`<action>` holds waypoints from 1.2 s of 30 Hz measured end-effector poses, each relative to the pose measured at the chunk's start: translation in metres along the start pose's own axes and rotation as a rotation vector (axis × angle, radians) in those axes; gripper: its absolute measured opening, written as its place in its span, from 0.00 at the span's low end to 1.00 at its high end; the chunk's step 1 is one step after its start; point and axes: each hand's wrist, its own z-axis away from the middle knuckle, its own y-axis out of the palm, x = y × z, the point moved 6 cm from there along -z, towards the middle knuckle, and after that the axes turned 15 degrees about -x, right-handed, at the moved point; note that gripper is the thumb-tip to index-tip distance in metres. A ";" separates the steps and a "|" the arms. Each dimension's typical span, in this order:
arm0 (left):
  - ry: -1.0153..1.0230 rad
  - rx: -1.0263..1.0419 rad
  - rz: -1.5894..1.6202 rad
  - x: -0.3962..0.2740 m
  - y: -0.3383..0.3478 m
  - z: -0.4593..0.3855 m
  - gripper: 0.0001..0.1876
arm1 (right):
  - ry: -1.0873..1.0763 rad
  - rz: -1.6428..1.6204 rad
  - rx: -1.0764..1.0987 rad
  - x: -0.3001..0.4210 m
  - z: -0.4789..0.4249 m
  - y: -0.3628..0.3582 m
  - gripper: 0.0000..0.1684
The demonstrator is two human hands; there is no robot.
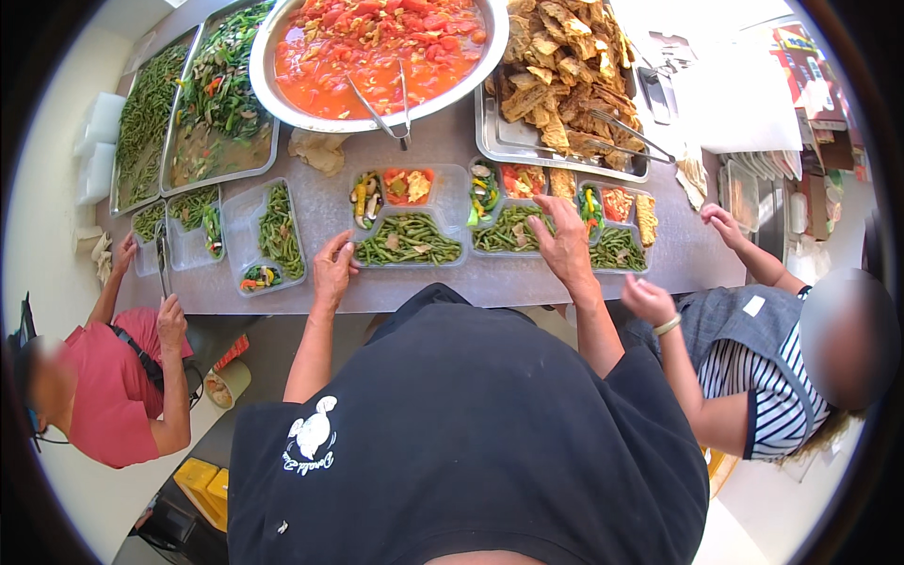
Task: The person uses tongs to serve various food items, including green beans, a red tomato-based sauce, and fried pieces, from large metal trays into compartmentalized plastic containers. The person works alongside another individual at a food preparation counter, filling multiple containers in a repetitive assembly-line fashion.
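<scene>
My left hand (333, 272) is at the left rim of a clear plastic compartment container (446, 185). That container holds green beans, tomato with egg, and mixed vegetables with mushrooms; one upper compartment is bare. Whether my left fingers grip its rim or only rest there is unclear. Over the right side of a second filled container (505, 263) hovers my right hand (565, 244), fingers apart and nothing held. A fried tan piece (563, 185) lies in that container's upper right. Farther right, a third filled container (650, 254) is partly hidden by my right hand.
Behind the containers stand a metal basin (498, 42) of tomato and egg with tongs (402, 138), a tray (494, 148) of fried pieces, and vegetable trays (272, 159). A co-worker at left holds tongs (164, 258) over part-filled containers (233, 212); another person's hand (648, 300) is close at right.
</scene>
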 end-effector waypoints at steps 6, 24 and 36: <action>0.090 0.091 0.022 0.009 0.021 -0.005 0.15 | -0.099 0.007 -0.047 0.021 -0.029 0.034 0.17; 0.359 0.292 0.038 -0.016 0.178 0.050 0.14 | 0.138 0.126 -0.154 -0.054 -0.122 0.079 0.21; 0.336 0.203 -0.135 -0.007 0.150 0.059 0.15 | -0.817 0.718 -0.240 -0.020 -0.193 0.107 0.08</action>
